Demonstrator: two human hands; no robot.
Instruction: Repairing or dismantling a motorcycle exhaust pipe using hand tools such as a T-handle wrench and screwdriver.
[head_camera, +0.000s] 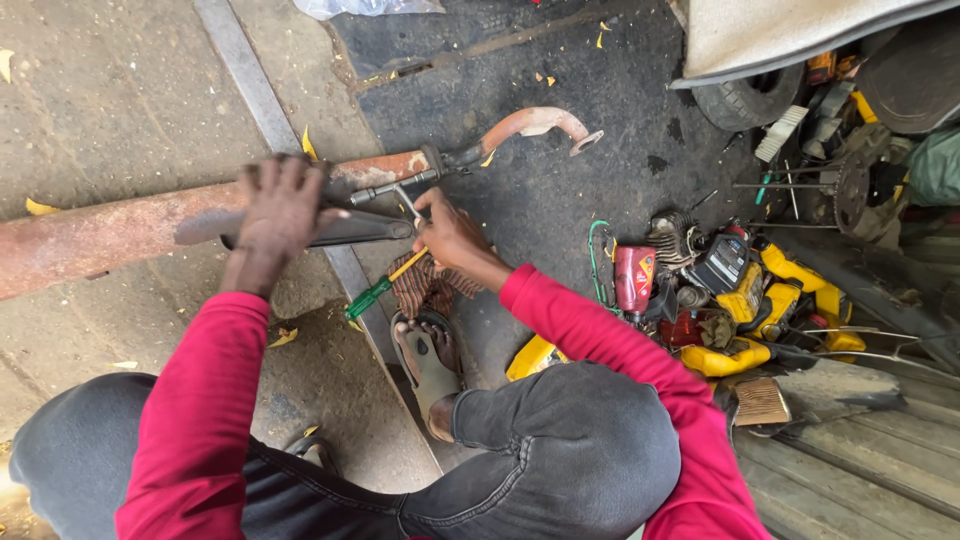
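— Across the concrete floor (120, 90), what lies there?
— A rusty exhaust pipe (110, 230), with a dark strip (350, 230) on it, pressed down by the left hand (275, 205), fingers spread.
— And the right hand (448, 228)?
— Closed on a small metal tool (408, 203) at the pipe; a green-handled screwdriver (385, 283) lies below.

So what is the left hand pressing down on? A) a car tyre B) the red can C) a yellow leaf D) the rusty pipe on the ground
D: the left hand lies flat on top of the long rusty pipe, fingers spread over it, while the right hand works a small tool beside it.
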